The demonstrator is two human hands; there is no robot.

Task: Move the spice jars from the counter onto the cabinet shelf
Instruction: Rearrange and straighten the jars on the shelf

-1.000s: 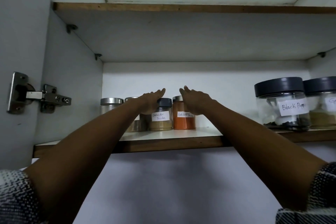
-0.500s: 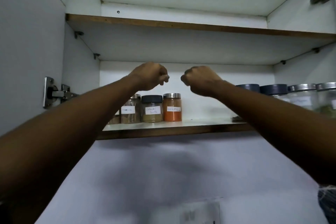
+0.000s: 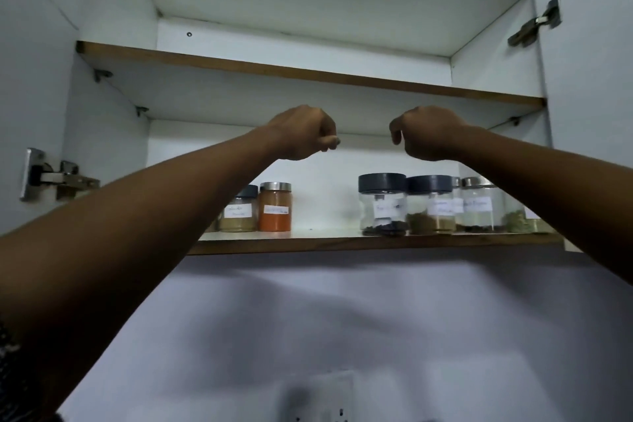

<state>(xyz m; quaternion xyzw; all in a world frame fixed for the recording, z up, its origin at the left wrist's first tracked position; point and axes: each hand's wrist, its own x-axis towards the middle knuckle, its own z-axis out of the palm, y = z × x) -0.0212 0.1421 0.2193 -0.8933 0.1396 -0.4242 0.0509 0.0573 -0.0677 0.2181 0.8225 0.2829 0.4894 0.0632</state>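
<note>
Both arms are stretched up in front of the open cabinet, and neither grip has anything in it. The left hand [image 3: 303, 134] is balled into a loose fist, fingers curled under and thumb tucked against them, touching nothing. The right hand [image 3: 430, 134] is curled the same way and empty, with one fingertip hanging a little lower at its inner edge. The two fists hang apart with a clear gap between them, level with each other.

Below the left hand, on the cabinet shelf [image 3: 342, 243], stands the orange spice jar [image 3: 275, 206] with a silver lid, upright. Just beside it, further to the left hand's outer side, is a tan spice jar [image 3: 238, 211] with a dark lid, partly hidden by the left forearm. Below the right hand is a row of larger jars: a dark-lidded jar [image 3: 383, 204] with black grains at the bottom, another dark-lidded jar [image 3: 431, 205] touching it, and clear jars [image 3: 479, 205] behind the right forearm. Their labels are too blurred to read.
</note>
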